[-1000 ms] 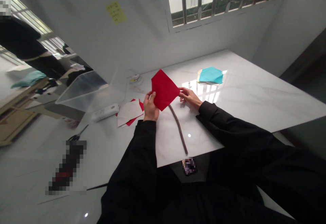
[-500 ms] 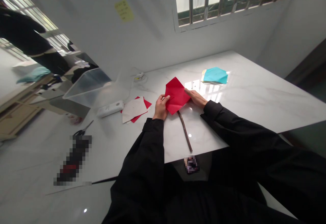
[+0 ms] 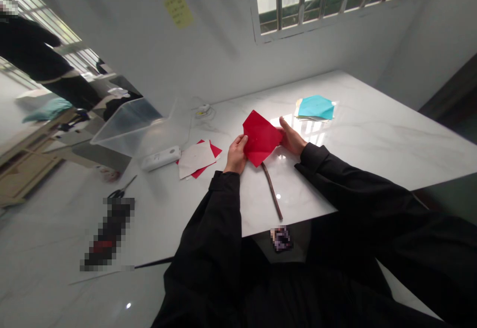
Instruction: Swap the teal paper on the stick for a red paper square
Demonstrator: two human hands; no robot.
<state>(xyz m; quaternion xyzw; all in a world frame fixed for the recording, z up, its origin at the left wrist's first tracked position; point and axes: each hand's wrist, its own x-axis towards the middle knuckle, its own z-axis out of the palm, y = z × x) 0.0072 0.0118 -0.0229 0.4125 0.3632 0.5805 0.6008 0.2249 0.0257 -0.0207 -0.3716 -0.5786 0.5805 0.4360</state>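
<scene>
A red sheet (image 3: 261, 136) with angular edges, paper or cloth, is held up above the table. At its left edge my left hand (image 3: 236, 153) is closed, thumb in front and fingers behind. My right hand (image 3: 292, 138) is open at the right corner; its thumb stands up off the sheet and its fingers reach behind, partly hidden. Below the sheet a thin brown stick (image 3: 273, 192) lies on the table, its upper end covered by the sheet.
Cream and red sheets (image 3: 196, 159) overlap on the left beside a white power strip (image 3: 162, 159). Blue sheets (image 3: 316, 108) lie at the back right. Scissors (image 3: 121, 191), a pixelated dark object (image 3: 108, 236) and a clear bin (image 3: 122, 119) are further left. A person (image 3: 33, 52) stands beyond.
My right thumb has lifted off the face of the red sheet, and that hand has shifted slightly right. My left hand keeps its hold. The stick has stayed on the table.
</scene>
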